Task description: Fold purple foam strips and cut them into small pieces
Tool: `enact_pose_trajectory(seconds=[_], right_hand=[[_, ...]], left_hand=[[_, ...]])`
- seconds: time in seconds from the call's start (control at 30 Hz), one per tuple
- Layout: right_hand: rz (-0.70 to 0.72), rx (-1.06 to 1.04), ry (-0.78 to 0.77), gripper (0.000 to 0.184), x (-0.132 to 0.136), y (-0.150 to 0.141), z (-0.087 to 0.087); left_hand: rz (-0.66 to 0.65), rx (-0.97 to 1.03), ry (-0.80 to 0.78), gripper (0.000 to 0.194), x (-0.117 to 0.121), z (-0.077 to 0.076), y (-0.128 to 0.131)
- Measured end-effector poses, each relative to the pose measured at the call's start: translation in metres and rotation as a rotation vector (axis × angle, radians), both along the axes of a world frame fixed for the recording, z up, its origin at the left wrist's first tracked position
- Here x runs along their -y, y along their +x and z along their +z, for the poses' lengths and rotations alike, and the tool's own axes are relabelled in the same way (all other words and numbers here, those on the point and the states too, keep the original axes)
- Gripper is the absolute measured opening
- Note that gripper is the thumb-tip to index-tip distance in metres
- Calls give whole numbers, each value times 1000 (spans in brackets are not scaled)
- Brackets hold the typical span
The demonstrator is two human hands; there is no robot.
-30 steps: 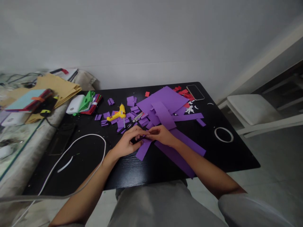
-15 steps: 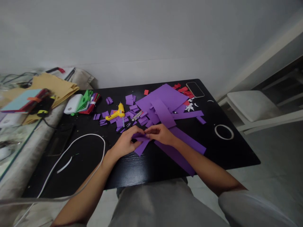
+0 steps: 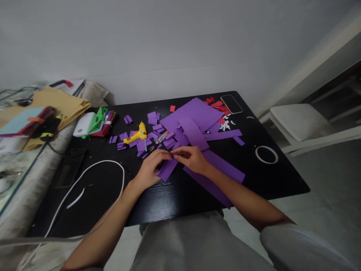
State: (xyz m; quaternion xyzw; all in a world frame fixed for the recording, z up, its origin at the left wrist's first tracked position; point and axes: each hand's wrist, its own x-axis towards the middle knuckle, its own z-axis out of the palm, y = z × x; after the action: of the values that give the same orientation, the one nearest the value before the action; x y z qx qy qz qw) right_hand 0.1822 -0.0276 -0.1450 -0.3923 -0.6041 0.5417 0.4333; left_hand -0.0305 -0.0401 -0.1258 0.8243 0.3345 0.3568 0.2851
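Note:
Between my two hands is a folded purple paper strip (image 3: 167, 170), held just above the black table. My left hand (image 3: 150, 169) is closed on its left side, fingertips at the upper edge. My right hand (image 3: 192, 159) pinches the strip's upper right end, its fingertips meeting those of the left. Just beyond my hands lie scissors (image 3: 158, 142) and a yellow glue gun (image 3: 137, 134) among small purple paper pieces (image 3: 152, 118). A long purple strip (image 3: 193, 133) rests across a large purple sheet (image 3: 194, 114). Under my right forearm lies another wide purple strip (image 3: 220, 169).
A phone (image 3: 231, 104), red scraps (image 3: 224, 110) and white scraps (image 3: 225, 125) are at the back right. A tape ring (image 3: 266, 154) lies on the right. A white cable (image 3: 123, 177) loops over my left forearm. Bundled coloured paper (image 3: 99, 121) sits at the back left.
The purple strip has turned in my fingers, so its folded lower part now shows more flatly in front of my left hand. Both hands stay together over the same spot.

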Motion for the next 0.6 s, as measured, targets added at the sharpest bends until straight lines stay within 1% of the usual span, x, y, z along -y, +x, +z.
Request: enact_pose_trajectory(seconds=[0.17,0.33,0.5,0.6], right_hand=[[-10,-7,-17,23,0,-2,-3],[-40,-10,1,23,0,-3,-8],[-58,-28,20,23,-2,-4,-11],[-63,-33,24,23,-2,-4,-10]], left_hand=[[11,7,28,12,0,-2,0],[32,-29,58,15,1,-6,0],[50,14,91,22,1,-8,0],[77,5,117,21,2,-8,1]])
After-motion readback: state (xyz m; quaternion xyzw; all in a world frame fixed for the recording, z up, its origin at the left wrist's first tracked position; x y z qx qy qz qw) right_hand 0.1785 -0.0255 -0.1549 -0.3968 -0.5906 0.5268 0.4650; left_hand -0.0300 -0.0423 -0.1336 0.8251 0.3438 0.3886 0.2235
